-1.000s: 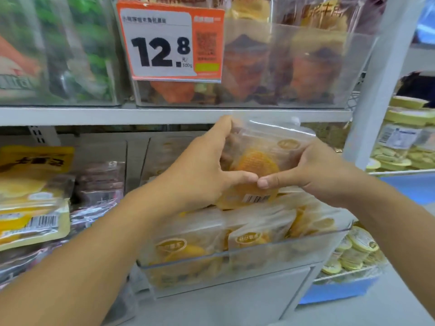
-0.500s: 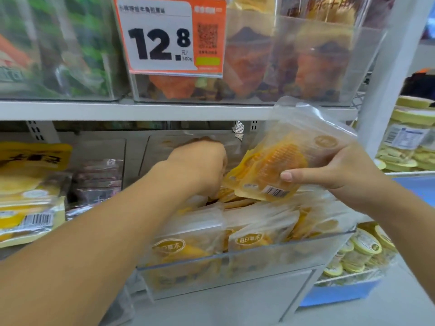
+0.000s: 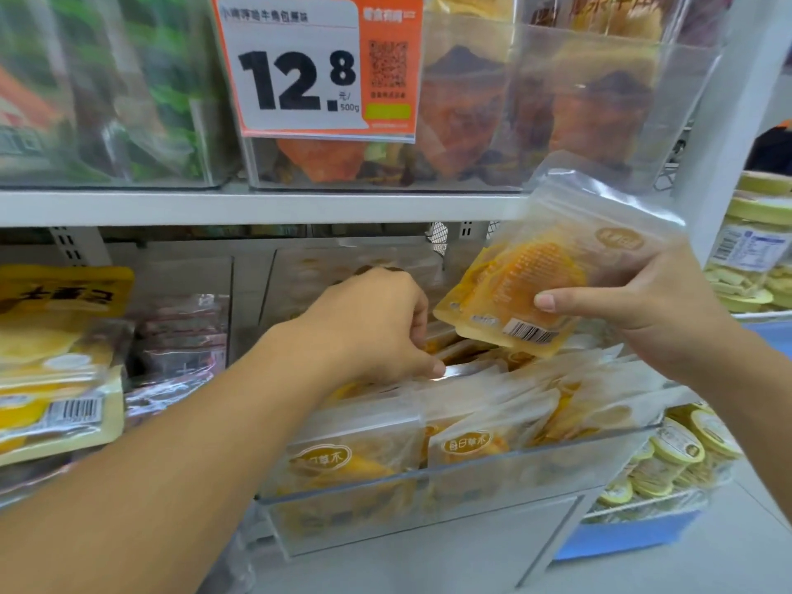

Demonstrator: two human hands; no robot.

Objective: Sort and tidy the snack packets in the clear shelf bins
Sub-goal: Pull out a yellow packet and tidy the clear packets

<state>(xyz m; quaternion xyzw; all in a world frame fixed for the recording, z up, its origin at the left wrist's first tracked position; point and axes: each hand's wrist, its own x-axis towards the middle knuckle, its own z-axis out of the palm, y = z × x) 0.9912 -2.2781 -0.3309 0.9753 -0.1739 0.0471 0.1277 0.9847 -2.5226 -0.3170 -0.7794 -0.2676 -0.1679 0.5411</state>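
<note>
A clear shelf bin [image 3: 471, 475] on the lower shelf holds several upright translucent snack packets [image 3: 467, 445] with yellow dried fruit inside. My left hand [image 3: 368, 327] reaches into the back of the bin, its fingers curled and its thumb pressed on the top edges of packets there; the fingertips are hidden. My right hand [image 3: 651, 319] holds a yellow packet [image 3: 527, 272] tilted above the bin's right side, thumb across its front near the barcode. A second packet edge shows just behind it.
The white shelf board [image 3: 257, 207] runs just above my hands, carrying clear bins of orange snacks [image 3: 557, 100] and a 12.8 price tag [image 3: 317, 66]. Yellow packets [image 3: 55, 358] lie at left. A white upright [image 3: 737, 100] and small round tubs [image 3: 668, 456] stand at right.
Both hands held the packet together a second ago. My left hand let go and went down into the bin's back. My right hand carried the packet up and to the right.
</note>
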